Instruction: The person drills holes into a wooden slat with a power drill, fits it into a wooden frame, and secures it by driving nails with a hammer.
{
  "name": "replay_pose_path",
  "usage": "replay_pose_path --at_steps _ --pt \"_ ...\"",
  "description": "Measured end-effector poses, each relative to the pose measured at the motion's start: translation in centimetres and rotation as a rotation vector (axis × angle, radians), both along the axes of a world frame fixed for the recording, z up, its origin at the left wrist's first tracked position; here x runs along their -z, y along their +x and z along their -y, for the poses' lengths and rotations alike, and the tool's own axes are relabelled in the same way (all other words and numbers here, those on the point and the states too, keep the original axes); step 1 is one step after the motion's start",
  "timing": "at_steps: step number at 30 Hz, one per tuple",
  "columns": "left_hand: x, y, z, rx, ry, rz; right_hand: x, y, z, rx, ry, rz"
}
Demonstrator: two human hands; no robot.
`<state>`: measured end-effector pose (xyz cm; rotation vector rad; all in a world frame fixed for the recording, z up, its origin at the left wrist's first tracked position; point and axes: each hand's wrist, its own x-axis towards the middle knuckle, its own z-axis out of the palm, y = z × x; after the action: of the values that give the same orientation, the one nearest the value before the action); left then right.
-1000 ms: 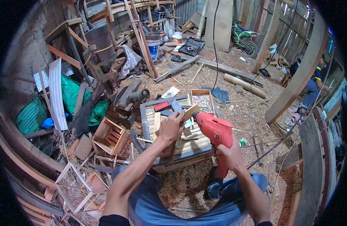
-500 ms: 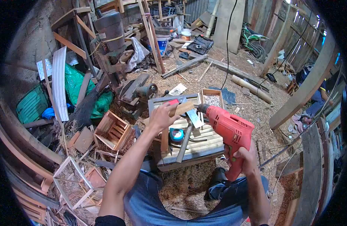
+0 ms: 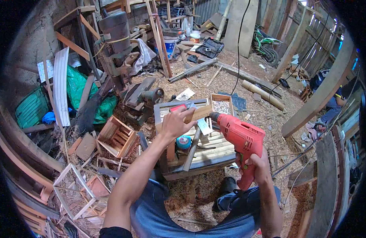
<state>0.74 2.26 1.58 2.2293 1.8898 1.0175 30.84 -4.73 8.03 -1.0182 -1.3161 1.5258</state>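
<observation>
My left hand (image 3: 175, 125) grips a short wooden strip (image 3: 201, 112), holding it above a low slatted table (image 3: 173, 173). My right hand (image 3: 255, 164) is wrapped around the handle of a red power drill (image 3: 241, 133), whose chuck points left at the strip's right end. Whether the bit touches the wood cannot be made out. Under the strip lies a pale blue-white card (image 3: 204, 126). A turquoise tape measure (image 3: 183, 141) and a long dark handle-like bar (image 3: 192, 150) rest on the slats. Behind my left fingers shows a red item (image 3: 177, 108), partly hidden.
A small wooden tray (image 3: 229, 99) holding many small pieces sits at the table's far right corner. An open wooden box (image 3: 120, 138) and a pale wooden frame (image 3: 68, 196) lie to the left. A black cable (image 3: 239, 51) hangs beyond the table. Another person (image 3: 333, 105) is at far right.
The view has shifted slightly, moving the scene a little to the left. Both hands keep their holds, and the drill stays close to the strip's end.
</observation>
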Motion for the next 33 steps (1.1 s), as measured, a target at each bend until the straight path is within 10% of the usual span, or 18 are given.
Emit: replay_pose_path --at_steps 33 --pt "-0.3 1.3 0.9 -0.020 0.154 -0.109 2.5 0.5 -1.0 0.166 0.137 0.143"
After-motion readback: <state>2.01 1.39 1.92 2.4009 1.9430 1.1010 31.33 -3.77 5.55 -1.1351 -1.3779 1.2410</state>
